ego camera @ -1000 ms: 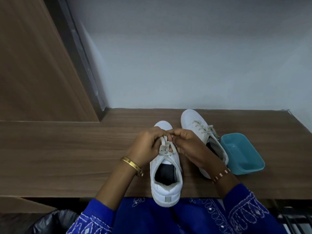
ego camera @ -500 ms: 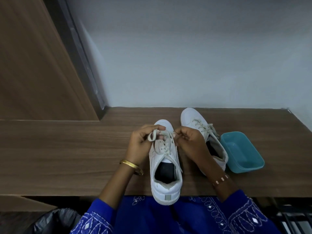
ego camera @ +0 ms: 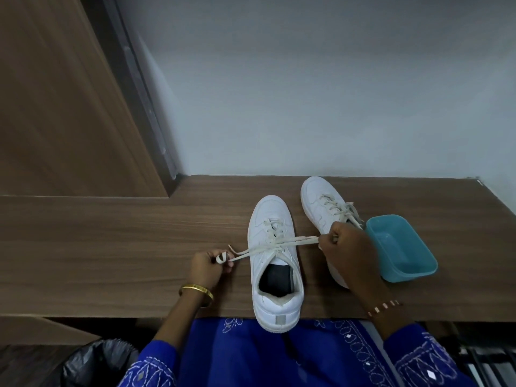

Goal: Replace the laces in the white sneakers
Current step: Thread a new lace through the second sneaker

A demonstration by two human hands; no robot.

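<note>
Resting on wooden counter [ego camera: 111, 247] below grey wall [ego camera: 307, 93]: sneaker [ego camera: 275, 275]; fingers pinching lace [ego camera: 262, 248] ends.

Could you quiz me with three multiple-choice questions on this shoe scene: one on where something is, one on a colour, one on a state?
1. Where does the tub stand?
A. Left of both sneakers
B. On the table, right of the far sneaker
C. Inside a sneaker

2. What colour is the tub?
A. Red
B. Yellow
C. Teal blue

3. What is happening to the lace of the near sneaker?
A. Both hands pull its ends out to the sides
B. It lies in the tub
C. It is gone from the shoe

Answers:
1. B: the tub sits by the table's right end, beside the far sneaker.
2. C: its walls and floor are teal blue.
3. A: the left hand and right hand each grip an end, stretched apart.
</note>
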